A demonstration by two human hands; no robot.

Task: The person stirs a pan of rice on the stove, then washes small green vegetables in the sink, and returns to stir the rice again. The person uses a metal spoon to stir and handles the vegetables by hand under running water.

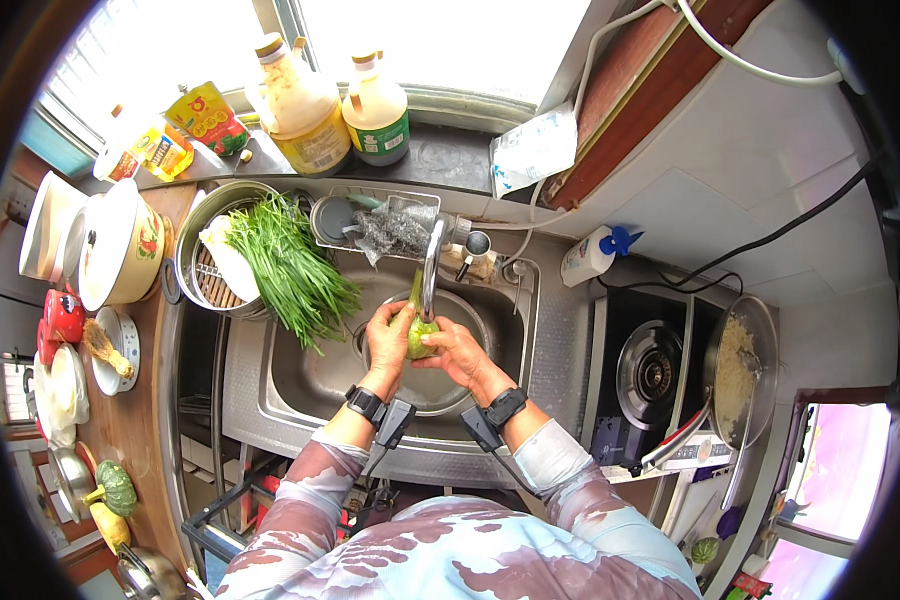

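Observation:
My left hand (388, 337) and my right hand (457, 351) hold a pale green round vegetable with a long stalk (418, 339) between them, just under the spout of the metal faucet (433, 259). The fingers of both hands touch its sides. Below them, a round metal basin (427, 397) lies in the stainless steel sink (307, 375). To the left, a big metal pot (184, 240) bears a bunch of long green leafy stalks (292, 262) that hang over the sink's edge. Whether water is running is hard to tell.
A wire rack (420, 196) with a steel scrubber stands behind the sink. Two big jugs (307, 120) are on the sill. At right are a white bottle (586, 256), a gas burner (652, 375) and a wok (769, 360). Left, a wooden counter (131, 420) holds pots and a small squash (115, 487).

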